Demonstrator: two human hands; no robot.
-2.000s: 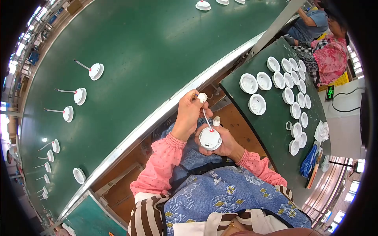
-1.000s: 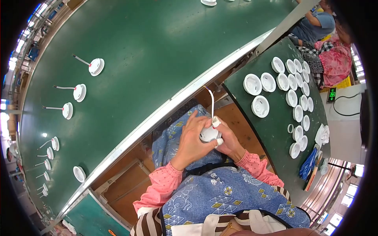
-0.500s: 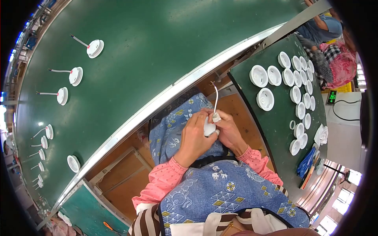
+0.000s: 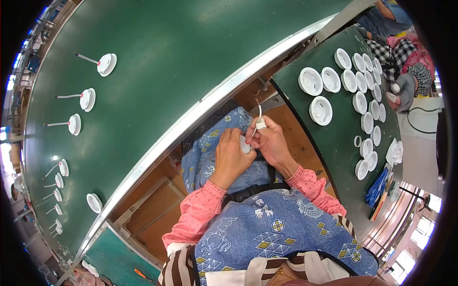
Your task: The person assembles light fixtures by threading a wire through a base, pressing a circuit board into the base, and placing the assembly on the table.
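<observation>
My left hand (image 4: pixel 230 156) is closed around a small white round housing (image 4: pixel 244 145) in front of my apron. Part of the housing is hidden by the fingers, and a small red spot shows on its face. My right hand (image 4: pixel 273 145) pinches a white cable (image 4: pixel 260 110) just beside the housing. The cable's free end points up, and a lower stretch runs down towards the red spot. A white wrap (image 4: pixel 260 124) covers a fingertip of my right hand.
On the green work surface (image 4: pixel 167 62) at left lie several white round units with cables (image 4: pixel 87 100) and a lone white cup (image 4: pixel 94 203). The right-hand table holds several white cups (image 4: pixel 320 110), a white ring (image 4: pixel 358 141) and a blue bundle (image 4: pixel 377 187). Another person's arm (image 4: pixel 385 10) shows at upper right.
My right hand has moved up along the cable and bent it beside the housing. The housing has turned, so its red spot now shows. The view has shifted slightly.
</observation>
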